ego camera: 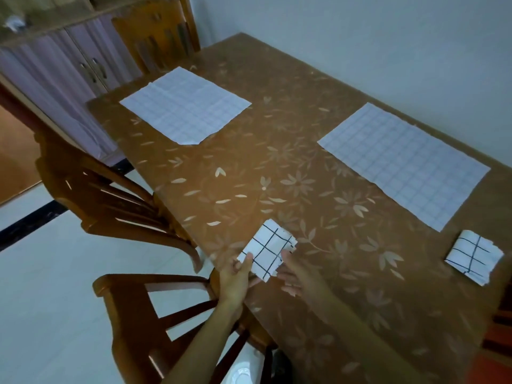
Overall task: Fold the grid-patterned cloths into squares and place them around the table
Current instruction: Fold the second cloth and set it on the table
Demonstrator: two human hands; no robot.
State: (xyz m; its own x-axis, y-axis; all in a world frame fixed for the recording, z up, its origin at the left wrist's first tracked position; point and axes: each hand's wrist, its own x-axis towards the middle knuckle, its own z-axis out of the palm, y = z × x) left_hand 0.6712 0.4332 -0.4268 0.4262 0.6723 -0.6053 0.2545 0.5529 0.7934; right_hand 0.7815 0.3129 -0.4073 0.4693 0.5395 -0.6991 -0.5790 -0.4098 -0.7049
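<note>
From the head view, the person holds a small folded cloth (267, 249) over the near-left edge of the table (277, 167). The left hand (235, 281) has its fingers closed on the cloth's near-left corner, thumb on top. The right hand (292, 275) sits at the near-right edge with its fingers touching or just under the fabric; motion blur hides whether it truly pinches, so its grip cannot be told.

Beyond the grip, well apart toward the far end, lies an unfolded cloth (184, 105); to the right of the grip and further out lies a second unfolded cloth (403, 163). Near the right edge, level with the hands, a second folded square (473, 256) rests flat.

The held piece looks light, thin and soft; its layers part slightly at the ragged far-right corner, so it would probably spring open if released carelessly. Holding it at two opposite edges, with all layers pinched together, seems the safest way to set it down. The tabletop looks glossy, so the square may slide.
</note>
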